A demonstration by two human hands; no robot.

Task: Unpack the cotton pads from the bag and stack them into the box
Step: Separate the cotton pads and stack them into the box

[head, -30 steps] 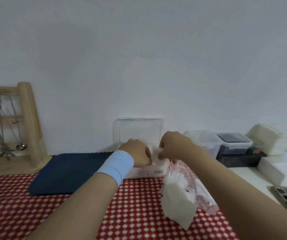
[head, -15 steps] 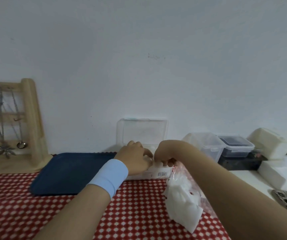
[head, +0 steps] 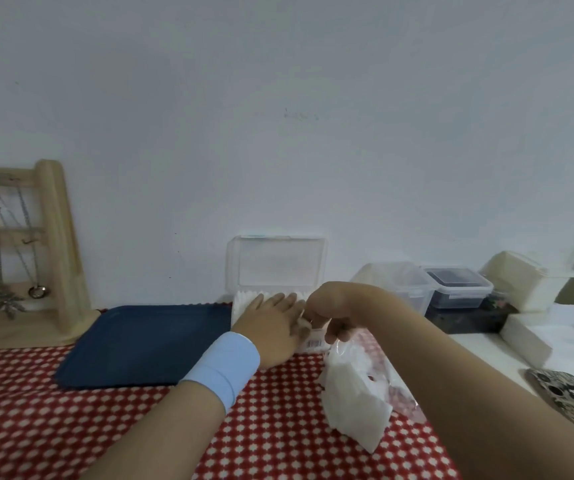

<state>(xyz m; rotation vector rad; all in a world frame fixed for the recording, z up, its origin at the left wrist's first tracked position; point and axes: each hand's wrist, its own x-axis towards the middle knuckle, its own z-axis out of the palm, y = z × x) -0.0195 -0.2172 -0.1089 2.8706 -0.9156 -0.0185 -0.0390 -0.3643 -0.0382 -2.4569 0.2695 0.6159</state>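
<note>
At centre frame, the left hand lies flat, fingers straight, pressing down on the row of cotton pads already standing in the open clear box. The right hand hovers at the box's right front corner with fingers curled (whether they pinch a pad, I cannot tell). Lower right, the bag slumps on the counter with a thick wad of pads inside, so I'd judge plenty left to unpack.

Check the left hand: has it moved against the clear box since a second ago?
Yes. The left hand has opened: its fingers now stretch flat over the cotton pads in the clear box, toward its raised lid.
</note>
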